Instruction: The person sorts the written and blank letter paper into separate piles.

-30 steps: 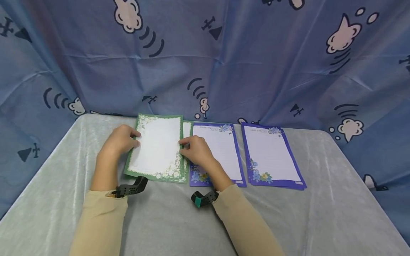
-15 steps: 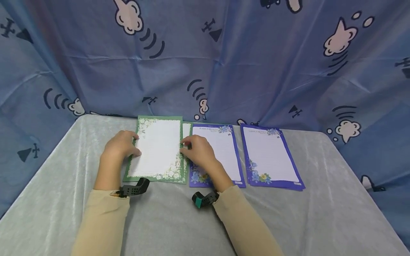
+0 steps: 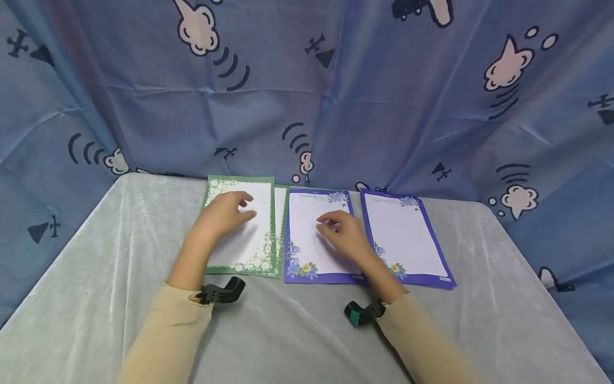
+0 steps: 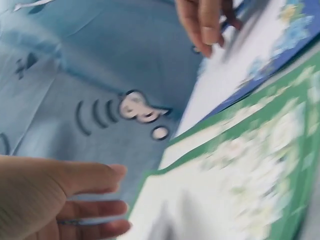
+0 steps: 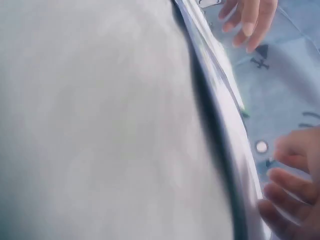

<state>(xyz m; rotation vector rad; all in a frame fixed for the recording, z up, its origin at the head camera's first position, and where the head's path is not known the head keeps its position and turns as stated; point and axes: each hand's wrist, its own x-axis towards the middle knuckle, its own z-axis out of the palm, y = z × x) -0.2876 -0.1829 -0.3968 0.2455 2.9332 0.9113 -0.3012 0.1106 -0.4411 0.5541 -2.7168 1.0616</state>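
Observation:
Two green-bordered floral sheets (image 3: 240, 240) overlap on the left part of the table, the top one offset to the left. My left hand (image 3: 223, 216) hovers over them, fingers loosely bent and apart from the paper. Beside them lies a purple-bordered sheet (image 3: 312, 234) with blue flowers. Over it hangs my right hand (image 3: 347, 234), its fingers relaxed with nothing between them. A further purple-bordered stack (image 3: 403, 234) sits to the right, its edges slightly fanned. In the left wrist view, my left hand (image 4: 65, 200) shows spread fingers above the green sheet (image 4: 260, 170).
A grey velvety cloth (image 3: 297, 341) covers the table. Behind it hangs a blue patterned curtain (image 3: 268, 106) meeting the table's back edge. Each wrist wears a black strap camera, such as the left wrist camera (image 3: 223, 292).
Both hands have let go of the green sheet's sides. The left hand has moved right over the green paper, and the right hand has shifted right over the purple sheet.

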